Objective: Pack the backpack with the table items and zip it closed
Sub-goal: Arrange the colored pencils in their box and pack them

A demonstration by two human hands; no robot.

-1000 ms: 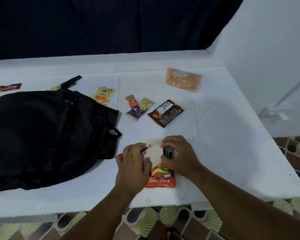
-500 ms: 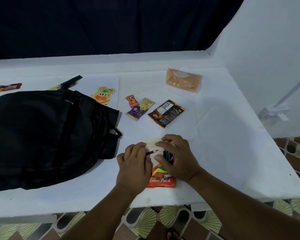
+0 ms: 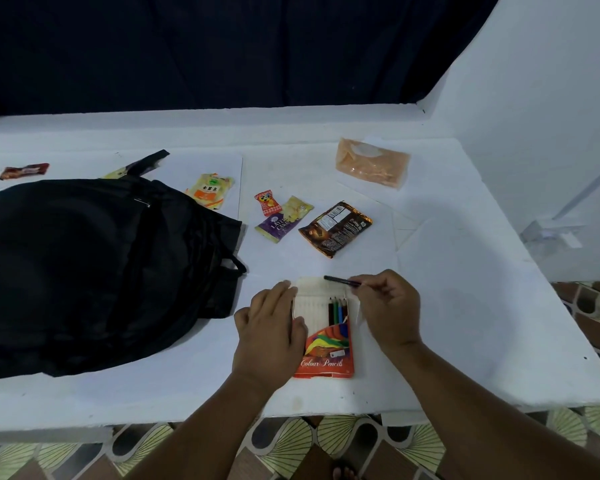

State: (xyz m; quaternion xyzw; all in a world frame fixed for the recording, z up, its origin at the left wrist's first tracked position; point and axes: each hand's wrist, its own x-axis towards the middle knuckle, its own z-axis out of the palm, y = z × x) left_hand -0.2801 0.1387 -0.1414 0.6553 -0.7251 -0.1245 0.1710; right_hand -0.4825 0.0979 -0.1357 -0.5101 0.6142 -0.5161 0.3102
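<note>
The step in hand looks like refilling the pencil box [image 3: 326, 355] at the near tabletop [image 3: 465, 271] edge. The left hand [image 3: 269, 329] lies flat on its tray; the right hand [image 3: 387, 306] pinches a pencil [image 3: 338, 280], which next needs slotting beside the others. The backpack [image 3: 94, 268] lies left.

We read this as a makeshift recording setup in a home, not a shop or lab. Evidence: the tabletop [image 3: 465, 271] is a plain white-covered slab w/ creased sheets laid on top; a dark curtain [image 3: 222, 46] hangs across the back as a backdrop; white-painted wall [image 3: 534, 116] on the right. Below the front edge we see patterned floor tiles [image 3: 291, 441], fan motif in yellow-green, plus brick-like tiles at the right, i.e. domestic flooring. Bare toes [image 3: 342, 474] show at the bottom edge, so the person stands barefoot, indoors. Spread out are small everyday things: snack packets [image 3: 335, 228], colour pencils box [image 3: 326, 355], backpack [image 3: 84, 265].
</note>
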